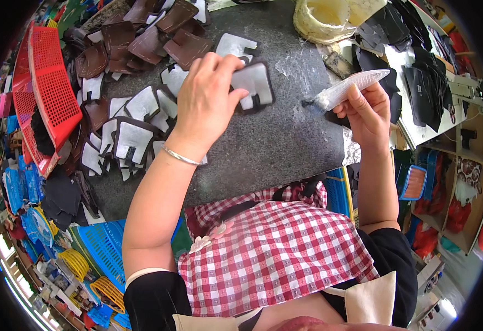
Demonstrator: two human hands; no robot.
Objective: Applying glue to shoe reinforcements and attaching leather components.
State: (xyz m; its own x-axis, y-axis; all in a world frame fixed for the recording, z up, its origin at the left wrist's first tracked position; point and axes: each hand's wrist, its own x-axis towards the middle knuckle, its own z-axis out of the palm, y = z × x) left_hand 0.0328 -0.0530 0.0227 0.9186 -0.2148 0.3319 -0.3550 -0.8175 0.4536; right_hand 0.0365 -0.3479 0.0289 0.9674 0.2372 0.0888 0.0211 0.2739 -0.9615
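My left hand (205, 94) is over the dark worktable, its thumb and fingers apart and slightly bent. Thumb and forefinger are at the left edge of a dark-rimmed leather piece (255, 83) with a pale grey-white face and a small notch; I cannot tell how firmly they touch it. Just behind lies another notched white-faced piece (227, 44). My right hand (371, 116) grips a brush (357, 84) by its broad, whitish, wrapped handle. The dark, messy bristles point left and down, close above the tabletop, to the right of the leather piece.
Brown stitched leather pieces (142, 44) and white-faced ones (134, 140) pile up on the left. A glue-crusted yellowish pot (323, 19) stands at the back. Red plastic baskets (56, 91) line the left edge; black cut pieces (426, 88) lie on a white surface at right.
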